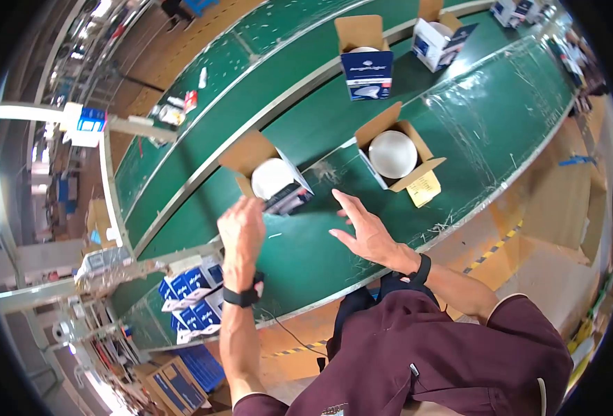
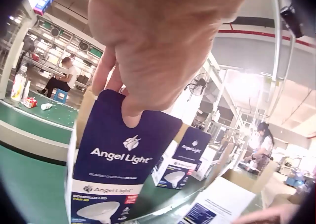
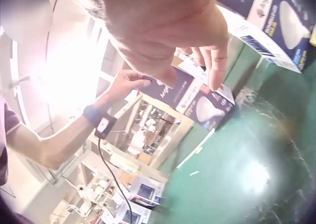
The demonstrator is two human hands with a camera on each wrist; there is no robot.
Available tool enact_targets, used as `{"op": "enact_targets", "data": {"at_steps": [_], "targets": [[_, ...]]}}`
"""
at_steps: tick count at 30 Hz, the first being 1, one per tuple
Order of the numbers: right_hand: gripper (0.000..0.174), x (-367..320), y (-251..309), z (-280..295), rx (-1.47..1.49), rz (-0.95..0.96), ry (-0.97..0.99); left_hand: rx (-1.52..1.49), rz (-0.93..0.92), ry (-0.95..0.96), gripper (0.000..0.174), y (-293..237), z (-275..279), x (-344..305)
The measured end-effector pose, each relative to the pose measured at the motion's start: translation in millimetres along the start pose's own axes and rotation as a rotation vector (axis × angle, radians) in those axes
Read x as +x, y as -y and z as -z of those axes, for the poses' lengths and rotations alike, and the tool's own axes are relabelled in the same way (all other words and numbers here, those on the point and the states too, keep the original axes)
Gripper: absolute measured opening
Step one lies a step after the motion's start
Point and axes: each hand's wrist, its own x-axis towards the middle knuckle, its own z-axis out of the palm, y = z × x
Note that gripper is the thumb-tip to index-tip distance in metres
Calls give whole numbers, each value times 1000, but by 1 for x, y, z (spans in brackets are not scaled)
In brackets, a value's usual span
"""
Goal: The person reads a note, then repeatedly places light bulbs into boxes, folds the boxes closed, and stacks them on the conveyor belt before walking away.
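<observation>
My left hand [image 1: 243,232] pinches the upper edge of an open dark-blue Angel Light bulb box [image 2: 118,150], its thumb on the printed front panel and the fingers behind it. A round white bulb face [image 1: 272,177] shows inside this box in the head view. To the right, my right hand [image 1: 370,239] is held over the green bench with nothing in it, thumb spread from the fingers. Beyond it stands a second open box [image 1: 428,165] with another white bulb [image 1: 392,154] in it. A yellow slip [image 1: 424,189] lies against that box's near side.
Two more open bulb boxes stand farther back, a blue one [image 1: 367,73] and a whiter one [image 1: 431,47]. Several blue-and-white boxes [image 1: 194,298] are stacked at the lower left. A metal rail [image 1: 202,165] runs along the green bench [image 1: 306,260].
</observation>
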Motion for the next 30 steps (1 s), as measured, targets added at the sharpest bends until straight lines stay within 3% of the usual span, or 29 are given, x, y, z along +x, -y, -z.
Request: {"op": "enact_targets", "data": {"at_steps": [3,6,9,10,11,12,14,16,18,19,20,22,24,25,28,29,30], "targets": [[80,14,19,-13,42,133,64,-49,118,42,8,-45,21,-38],[80,14,18,-19,-98,246,231,-200,189,157,13,-73,12,-80],[54,9,16,-19,154,122,271,-546,344,-36,15,-87,24,-108],[47,11,16,-18,170,124,279,-626,332,-280,15,-74,28,-115],[38,15,16,-16,102,209,244,-528,376,-431,22,-60,33,-117],[35,22,20,-16,133,168,281,-324,388,-424,32,-37,36,-118],[35,29,45,-28,-89,251,152,-253,505,-321,65,4,14,-113],[46,27,82,-47,-233,405,-25,-765,808,254,70,11,29,-98],[64,-1,110,-73,-120,235,134,-891,557,59,70,42,-47,-135],[72,-15,112,-85,-170,147,238,-929,561,-95,72,46,-71,-148],[80,-30,108,-99,-214,54,335,-1164,698,-63,72,34,-62,-156],[80,-47,69,-127,-367,137,314,-1625,975,19,72,-8,-33,-172],[80,-50,54,-129,-460,134,419,-1817,1067,109,67,-32,-33,-195],[60,-54,56,-127,-392,181,326,-1913,879,113,60,-31,-31,-201],[36,-55,29,-114,30,74,282,-1153,762,-366,52,-2,-24,-200],[19,-51,22,-110,182,64,294,-1149,636,-309,50,8,-15,-195],[19,-42,14,-100,133,122,401,-1141,507,-252,48,12,6,-179]]}}
